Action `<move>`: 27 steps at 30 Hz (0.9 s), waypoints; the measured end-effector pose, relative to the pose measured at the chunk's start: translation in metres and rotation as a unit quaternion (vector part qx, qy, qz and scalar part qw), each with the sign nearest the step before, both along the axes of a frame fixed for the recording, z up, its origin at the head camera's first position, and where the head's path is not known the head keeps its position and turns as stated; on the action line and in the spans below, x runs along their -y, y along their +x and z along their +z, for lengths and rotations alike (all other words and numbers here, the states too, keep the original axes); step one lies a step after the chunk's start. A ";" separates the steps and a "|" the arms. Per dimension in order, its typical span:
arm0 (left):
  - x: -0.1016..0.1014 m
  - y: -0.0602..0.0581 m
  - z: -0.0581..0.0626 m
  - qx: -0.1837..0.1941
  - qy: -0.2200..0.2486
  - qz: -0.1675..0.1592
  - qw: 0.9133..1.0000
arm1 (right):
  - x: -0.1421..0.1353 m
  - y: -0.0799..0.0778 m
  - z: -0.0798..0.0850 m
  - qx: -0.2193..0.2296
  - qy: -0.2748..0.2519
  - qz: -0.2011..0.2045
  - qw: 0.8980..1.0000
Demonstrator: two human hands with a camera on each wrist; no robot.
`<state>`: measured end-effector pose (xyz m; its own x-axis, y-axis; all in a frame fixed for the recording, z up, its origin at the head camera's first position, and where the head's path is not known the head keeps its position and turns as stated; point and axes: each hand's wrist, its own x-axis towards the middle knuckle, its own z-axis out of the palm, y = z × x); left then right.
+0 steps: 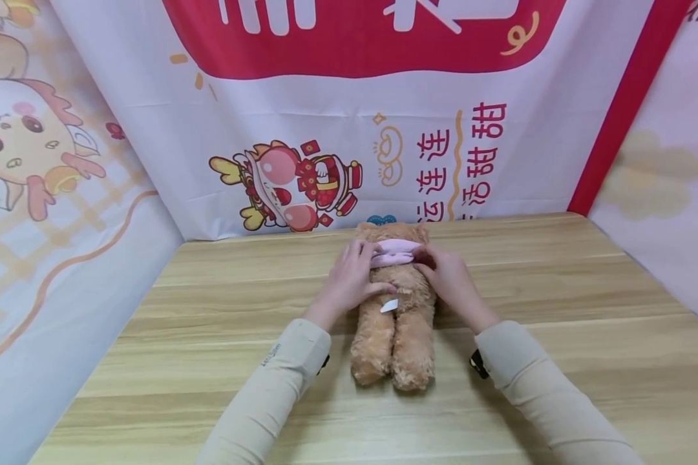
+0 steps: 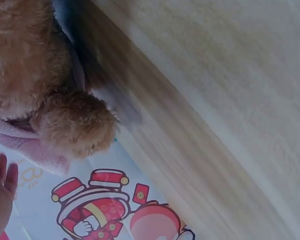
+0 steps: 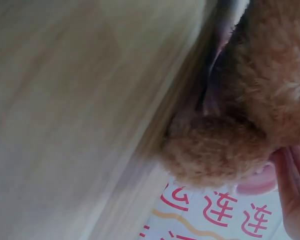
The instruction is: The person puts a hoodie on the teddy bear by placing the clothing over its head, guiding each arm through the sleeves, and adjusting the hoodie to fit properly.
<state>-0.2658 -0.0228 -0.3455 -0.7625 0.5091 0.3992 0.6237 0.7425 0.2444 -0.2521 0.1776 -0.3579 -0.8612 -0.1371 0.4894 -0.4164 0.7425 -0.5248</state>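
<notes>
A brown plush bear (image 1: 414, 349) lies on the wooden table, its legs toward me and a white tag (image 1: 390, 305) low on its body. Pale pink cloth (image 1: 394, 253) is bunched across it just below the head. On the left side, my left hand (image 1: 349, 278) rests with fingers at the cloth's edge and the thumb apart on the fur. At the opposite edge, my right hand (image 1: 449, 274) pinches the cloth between thumb and fingers. In the left wrist view, a plush arm (image 2: 77, 125) sticks out beside a pink flap (image 2: 35, 150). The right wrist view shows the other plush arm (image 3: 215, 152).
The wooden table (image 1: 209, 336) extends to both sides of the bear. Behind its far edge hangs a white printed cloth backdrop (image 1: 180, 155) with red lettering and cartoon figures. Another printed sheet (image 1: 41, 258) hangs at the left.
</notes>
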 end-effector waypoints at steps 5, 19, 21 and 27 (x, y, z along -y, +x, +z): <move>-0.004 0.003 0.003 0.010 -0.019 -0.015 1.000 | -0.001 -0.001 0.001 0.001 0.022 -0.050 0.999; -0.012 0.009 0.004 0.019 0.018 0.037 0.999 | 0.000 -0.005 0.004 -0.012 -0.016 0.008 1.000; -0.011 0.008 0.003 0.042 0.022 0.055 0.997 | -0.004 -0.004 0.005 0.025 -0.031 0.050 0.998; -0.008 0.004 0.001 0.104 -0.003 0.043 0.994 | -0.023 -0.002 0.004 0.103 -0.067 0.163 0.979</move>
<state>-0.2615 -0.0152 -0.3443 -0.8689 0.4405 0.2260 0.4946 0.7927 0.3564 -0.2539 0.2006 -0.3538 -0.8648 -0.3671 0.3426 -0.4948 0.5066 -0.7061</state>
